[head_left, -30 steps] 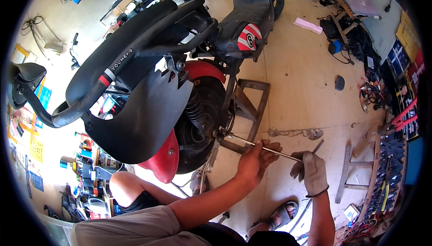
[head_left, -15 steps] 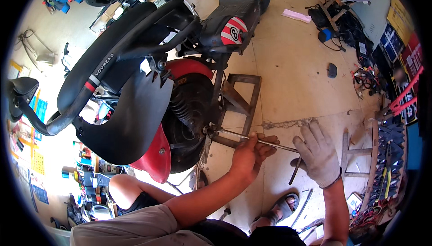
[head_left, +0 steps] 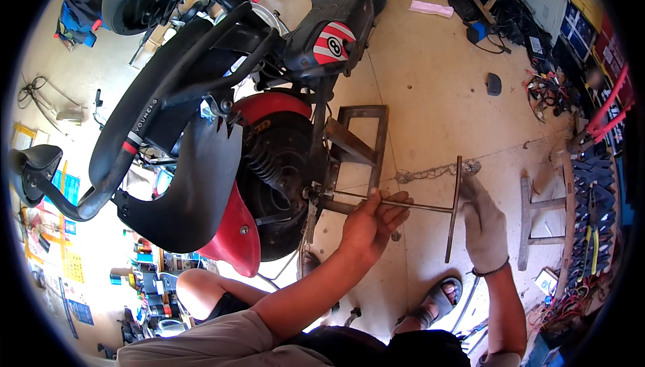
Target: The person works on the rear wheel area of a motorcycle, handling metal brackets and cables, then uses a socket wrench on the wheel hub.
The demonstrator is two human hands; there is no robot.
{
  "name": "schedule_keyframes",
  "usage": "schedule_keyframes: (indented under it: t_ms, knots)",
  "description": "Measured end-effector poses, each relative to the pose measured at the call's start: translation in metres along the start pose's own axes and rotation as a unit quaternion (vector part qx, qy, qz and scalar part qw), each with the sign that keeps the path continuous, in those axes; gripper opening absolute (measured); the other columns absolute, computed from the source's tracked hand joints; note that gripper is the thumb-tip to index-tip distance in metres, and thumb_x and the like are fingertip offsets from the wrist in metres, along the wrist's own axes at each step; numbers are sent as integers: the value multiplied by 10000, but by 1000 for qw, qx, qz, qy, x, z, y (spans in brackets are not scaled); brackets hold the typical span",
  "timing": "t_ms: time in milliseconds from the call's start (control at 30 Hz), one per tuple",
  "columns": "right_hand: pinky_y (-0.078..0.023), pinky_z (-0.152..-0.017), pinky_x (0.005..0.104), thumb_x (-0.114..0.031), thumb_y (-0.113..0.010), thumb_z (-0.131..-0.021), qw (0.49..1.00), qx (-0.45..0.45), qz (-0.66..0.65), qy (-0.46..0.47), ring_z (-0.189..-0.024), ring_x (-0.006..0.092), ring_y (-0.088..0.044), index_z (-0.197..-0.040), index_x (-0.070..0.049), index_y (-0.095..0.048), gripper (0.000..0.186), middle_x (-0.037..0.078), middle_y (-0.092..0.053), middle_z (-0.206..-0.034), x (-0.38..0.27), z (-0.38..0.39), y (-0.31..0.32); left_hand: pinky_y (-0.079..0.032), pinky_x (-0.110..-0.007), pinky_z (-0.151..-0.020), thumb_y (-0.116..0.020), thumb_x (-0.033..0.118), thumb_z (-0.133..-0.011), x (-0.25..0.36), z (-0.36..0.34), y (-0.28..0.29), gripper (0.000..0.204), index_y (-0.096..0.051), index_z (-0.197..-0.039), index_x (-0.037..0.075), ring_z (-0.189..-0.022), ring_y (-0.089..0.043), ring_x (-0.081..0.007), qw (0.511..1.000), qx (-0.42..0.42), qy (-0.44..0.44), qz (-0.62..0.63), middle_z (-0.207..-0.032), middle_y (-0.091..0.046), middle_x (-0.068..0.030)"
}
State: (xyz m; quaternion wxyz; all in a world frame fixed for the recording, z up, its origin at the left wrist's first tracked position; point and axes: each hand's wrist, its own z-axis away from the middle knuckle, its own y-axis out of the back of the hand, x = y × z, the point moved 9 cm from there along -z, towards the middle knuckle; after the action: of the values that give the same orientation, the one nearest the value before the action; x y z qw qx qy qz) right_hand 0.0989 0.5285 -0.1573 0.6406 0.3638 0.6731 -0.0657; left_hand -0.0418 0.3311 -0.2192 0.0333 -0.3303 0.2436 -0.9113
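T-wrench [head_left: 430, 207] right of left grip's [head_left: 369, 227] palm; shaft runs left-right, dipping slightly right. Left end meets scooter [head_left: 274, 104] near hub; crossbar [head_left: 452, 222] stands just left of gloved right grip [head_left: 486, 227]. Left grip holds shaft; right grip loosely open. Pale floor [head_left: 437, 105]; crack [head_left: 433, 173] beyond grips. Hub joint unclear, right fingertips blurred.

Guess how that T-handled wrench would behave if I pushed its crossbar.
The T-handled wrench looks stiff: its thin metal shaft runs straight. Pushed, it would likely spin about that shaft, since the crossbar sits across its end.
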Motion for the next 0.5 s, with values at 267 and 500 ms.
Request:
schedule_keyframes:
  t_ms: [267, 500]
  knots:
    - [-583, -877, 420, -225, -688, -917, 916, -115, 249, 294, -1061, 341, -705, -1186, -59, -656, 318, 128, -694, -1109, -65, -10, -12, -562, -485, -1044, -458, 338, -1146, 8, 0, -1, 270, -550, -1136, 84, -1179, -697, -358, 1000, -2, -5, -26, -1276, -701, -230]
    - [-588, -836, 388, -254, -646, -1002, 997, -19, -50, -61, -919, 353, -728, -1349, 2, -615, 432, 168, -711, -1025, 11, -12, -13, -555, -464, -1031, -487, 314, -1138, 8, -5, 12, 249, -583, -1111, 86, -1132, -701, -312, 999, 7, 13, -30, -1274, -704, -212]
